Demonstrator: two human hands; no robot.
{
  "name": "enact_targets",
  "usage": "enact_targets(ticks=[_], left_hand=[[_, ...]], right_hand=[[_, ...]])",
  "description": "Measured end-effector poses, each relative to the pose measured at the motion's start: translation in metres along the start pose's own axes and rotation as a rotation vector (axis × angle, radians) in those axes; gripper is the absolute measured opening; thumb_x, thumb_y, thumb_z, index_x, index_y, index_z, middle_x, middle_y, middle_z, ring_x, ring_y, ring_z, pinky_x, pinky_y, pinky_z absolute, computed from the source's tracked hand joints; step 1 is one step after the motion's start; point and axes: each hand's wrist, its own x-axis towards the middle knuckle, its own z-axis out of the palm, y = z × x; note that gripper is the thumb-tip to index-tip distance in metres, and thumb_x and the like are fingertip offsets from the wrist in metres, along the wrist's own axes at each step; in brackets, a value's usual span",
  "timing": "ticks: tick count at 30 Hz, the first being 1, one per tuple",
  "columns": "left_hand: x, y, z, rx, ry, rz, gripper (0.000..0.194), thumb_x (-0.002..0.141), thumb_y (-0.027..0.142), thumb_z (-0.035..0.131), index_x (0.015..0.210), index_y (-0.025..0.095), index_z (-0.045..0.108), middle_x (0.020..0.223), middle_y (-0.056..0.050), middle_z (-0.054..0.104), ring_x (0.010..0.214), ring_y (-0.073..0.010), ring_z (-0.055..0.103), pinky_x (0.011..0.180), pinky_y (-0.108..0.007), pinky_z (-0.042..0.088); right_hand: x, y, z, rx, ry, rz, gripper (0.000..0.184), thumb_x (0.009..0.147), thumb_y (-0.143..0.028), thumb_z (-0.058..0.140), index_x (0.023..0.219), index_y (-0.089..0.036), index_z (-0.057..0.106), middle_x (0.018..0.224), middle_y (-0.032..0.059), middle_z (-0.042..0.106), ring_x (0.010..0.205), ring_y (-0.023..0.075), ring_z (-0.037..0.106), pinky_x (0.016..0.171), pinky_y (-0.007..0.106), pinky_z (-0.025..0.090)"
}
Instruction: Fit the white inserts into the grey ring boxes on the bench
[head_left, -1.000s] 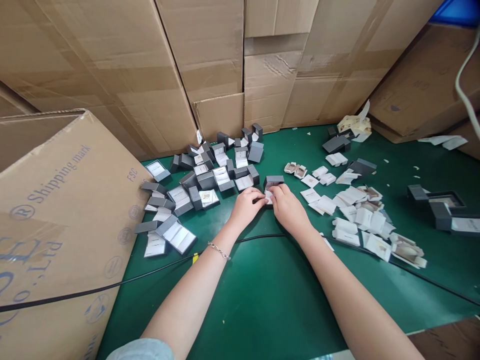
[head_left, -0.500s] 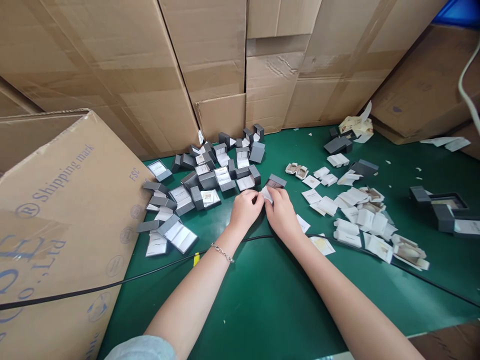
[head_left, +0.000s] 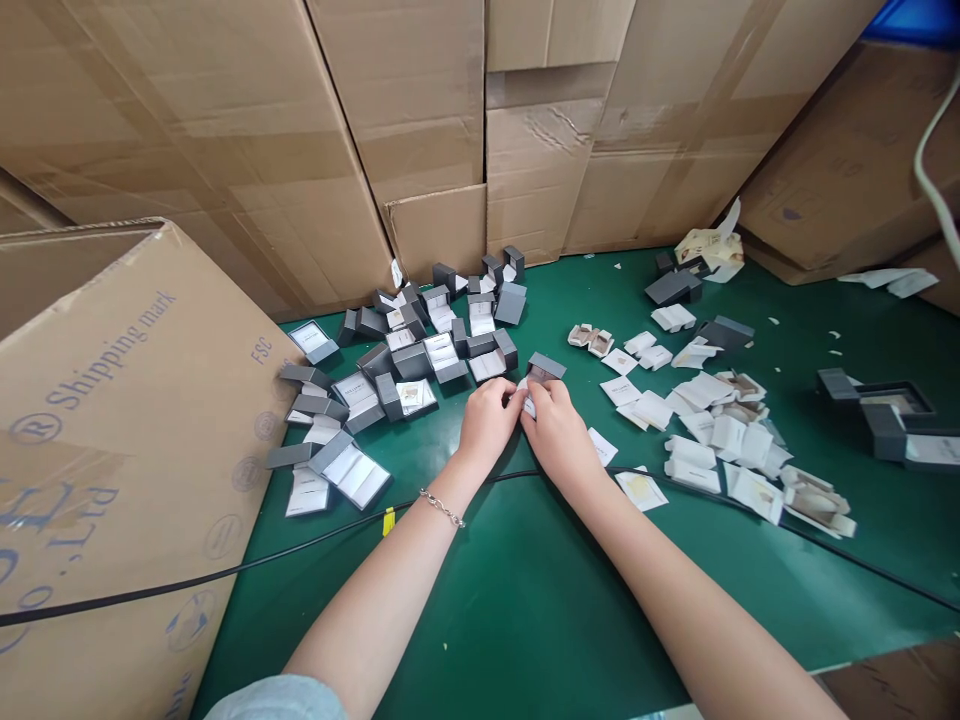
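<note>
Green table (head_left: 450, 650) shoved up against a wall of big cardboard cartons (head_left: 420, 90), with a black cable (head_left: 300, 550) passing under both forearms, and I'm looking down on it all through the head cam. Left hand (head_left: 486, 425) and right hand (head_left: 559, 425) meet mid-table, both with fingertips pinched on a little white insert (head_left: 528, 402), though fingers hide most of it so I can't tell how firm either grip is. It's right by an open small grey box (head_left: 550, 366), between a heap of grey boxes (head_left: 360, 400) on the left and loose white card pieces (head_left: 709, 390) on the right. I'd guess the insert is thin folded card, next to no weight, springy and easy to crease, so I'd take it by the side edges. Box looks stiffer but light, probably slides on that smooth top, so I'd brace its sides
</note>
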Motion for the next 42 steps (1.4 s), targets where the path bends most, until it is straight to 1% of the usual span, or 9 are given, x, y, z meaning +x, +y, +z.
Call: enact_targets(ticks=[10,17,21,27,30,33,37,40,42], left_hand=[[0.003,0.002,0.002,-0.17,0.023,-0.076,0.014,0.077,0.022,0.06,0.064,0.019,0.065,0.086,-0.002,0.069,0.082,-0.0157,0.062,0.078,-0.029,0.047],[0.001,0.006,0.004,-0.295,0.051,-0.138,0.013,0.075,0.023,0.063,0.063,0.019,0.067,0.085,-0.002,0.07,0.079,-0.0151,0.064,0.077,-0.028,0.049],[-0.001,0.005,0.006,-0.291,0.062,-0.081,0.009,0.074,0.018,0.063,0.066,0.019,0.067,0.087,-0.002,0.069,0.082,-0.0154,0.064,0.077,-0.028,0.05],[-0.001,0.005,0.005,-0.271,0.064,0.012,0.009,0.076,0.015,0.061,0.069,0.02,0.067,0.091,-0.003,0.068,0.084,-0.0153,0.063,0.075,-0.028,0.052],[0.002,0.003,0.002,-0.282,0.075,-0.048,0.008,0.077,0.017,0.06,0.077,0.019,0.069,0.1,-0.005,0.068,0.091,-0.0171,0.063,0.077,-0.029,0.053],[0.005,0.0,0.0,-0.301,0.04,-0.094,0.012,0.077,0.02,0.061,0.085,0.019,0.07,0.11,-0.007,0.065,0.097,-0.019,0.063,0.082,-0.031,0.053],[0.004,-0.002,0.002,-0.268,-0.025,0.024,0.019,0.08,0.018,0.056,0.093,0.021,0.069,0.117,-0.006,0.062,0.105,-0.0186,0.059,0.09,-0.032,0.05],[0.002,-0.002,0.005,-0.221,-0.053,0.148,0.024,0.083,0.013,0.051,0.096,0.022,0.069,0.119,-0.005,0.06,0.108,-0.0172,0.058,0.096,-0.033,0.047],[0.001,-0.003,0.006,-0.218,-0.048,0.177,0.024,0.083,0.013,0.05,0.096,0.022,0.069,0.12,-0.005,0.059,0.108,-0.0174,0.057,0.097,-0.034,0.046]], right_hand=[[0.0,0.003,0.004,0.005,0.012,0.017,0.037,0.086,-0.019,0.043,0.121,-0.012,0.048,0.109,0.0163,0.05,0.086,0.0233,0.059,0.067,0.032,0.049],[0.001,0.007,0.007,0.042,0.039,0.012,0.039,0.085,-0.018,0.039,0.123,-0.012,0.048,0.108,0.0161,0.05,0.087,0.024,0.058,0.068,0.034,0.049],[0.003,0.009,0.006,0.083,0.05,0.038,0.039,0.083,-0.017,0.04,0.121,-0.015,0.049,0.107,0.0149,0.051,0.086,0.023,0.058,0.068,0.034,0.049],[0.004,0.01,0.003,0.257,0.069,0.049,0.04,0.079,-0.018,0.045,0.118,-0.015,0.049,0.11,0.0141,0.051,0.094,0.0237,0.056,0.075,0.036,0.049],[0.002,0.009,0.003,0.33,0.073,0.034,0.048,0.075,-0.019,0.05,0.123,-0.015,0.045,0.113,0.0148,0.048,0.094,0.0232,0.056,0.074,0.036,0.05],[0.002,0.009,0.003,0.34,0.077,0.021,0.049,0.076,-0.015,0.045,0.125,-0.013,0.043,0.114,0.016,0.047,0.093,0.0223,0.057,0.073,0.036,0.051],[0.007,0.015,0.002,0.362,0.094,0.083,0.043,0.078,-0.019,0.043,0.12,-0.012,0.046,0.115,0.017,0.049,0.089,0.021,0.058,0.074,0.036,0.05],[0.013,0.024,-0.002,0.433,0.056,0.132,0.04,0.078,-0.025,0.047,0.116,-0.015,0.049,0.113,0.0134,0.053,0.074,0.0165,0.059,0.071,0.035,0.051],[0.017,0.029,-0.007,0.452,0.021,0.12,0.041,0.077,-0.027,0.049,0.116,-0.017,0.049,0.112,0.0114,0.054,0.064,0.013,0.057,0.068,0.034,0.051]])
